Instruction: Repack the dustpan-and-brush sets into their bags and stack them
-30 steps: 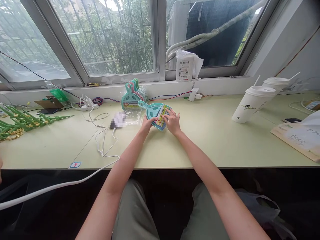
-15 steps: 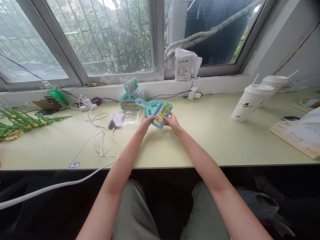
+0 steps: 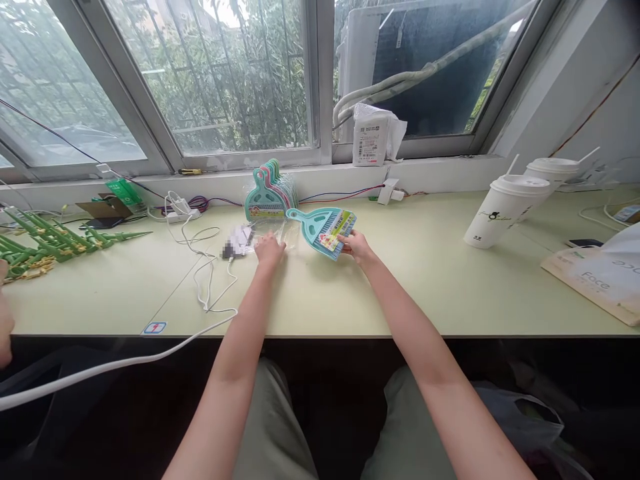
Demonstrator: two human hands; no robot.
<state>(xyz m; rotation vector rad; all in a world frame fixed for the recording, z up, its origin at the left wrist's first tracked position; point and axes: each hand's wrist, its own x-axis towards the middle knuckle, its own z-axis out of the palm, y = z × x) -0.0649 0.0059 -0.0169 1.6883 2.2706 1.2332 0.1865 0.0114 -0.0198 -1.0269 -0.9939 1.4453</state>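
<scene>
My right hand (image 3: 356,245) grips the lower right corner of a small teal dustpan (image 3: 311,225), which has a blue-bristled brush and a printed label card on it. Tilted above the table, the dustpan has its handle pointing left. My left hand (image 3: 270,249) is apart from it, with curled fingers on a clear plastic bag (image 3: 287,233) lying flat. Behind the hands, a row of similar teal and pink dustpans (image 3: 265,193) stands upright in clear wrapping against the sill.
White cables (image 3: 206,280) and a blurred-out device (image 3: 236,241) lie left of my hand. Farther left are green plastic stems (image 3: 70,240) and another person's hand (image 3: 4,320). At right stand lidded paper cups (image 3: 505,210) and a tissue pack (image 3: 595,273).
My left hand has let go of the dustpan and moved left onto the plastic bag. My right hand alone keeps the dustpan, now slightly farther right. Another person's hand has appeared at the left edge.
</scene>
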